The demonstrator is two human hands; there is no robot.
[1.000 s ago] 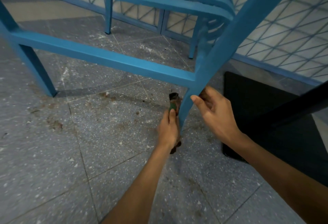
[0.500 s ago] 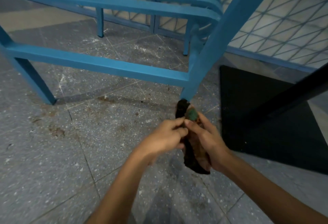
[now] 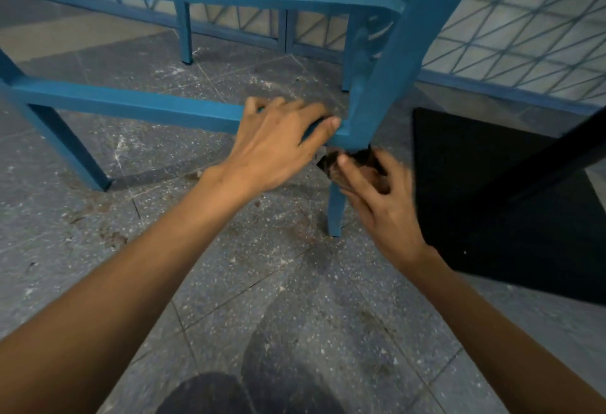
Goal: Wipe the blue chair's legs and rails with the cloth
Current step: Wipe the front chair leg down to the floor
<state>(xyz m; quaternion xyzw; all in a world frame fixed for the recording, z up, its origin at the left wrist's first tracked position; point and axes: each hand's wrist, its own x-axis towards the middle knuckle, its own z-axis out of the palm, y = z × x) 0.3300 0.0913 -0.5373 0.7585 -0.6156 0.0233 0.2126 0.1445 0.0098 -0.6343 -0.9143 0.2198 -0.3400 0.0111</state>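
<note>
The left hand (image 3: 282, 141) grips the low rail (image 3: 131, 103) of the blue chair (image 3: 410, 52), likely to steady it, while the right hand (image 3: 380, 203) curls round the dark cloth (image 3: 331, 164), holding it against the near leg (image 3: 336, 213) just under that rail to rub it.

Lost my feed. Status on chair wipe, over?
Left hand grips blue chair's lower rail. Right hand holds dark brown cloth on near leg. Nothing blocking.

The left hand (image 3: 278, 148) grips the rail (image 3: 131, 103); right hand (image 3: 383, 203) holds cloth (image 3: 329, 164) against leg (image 3: 336, 213).
</note>
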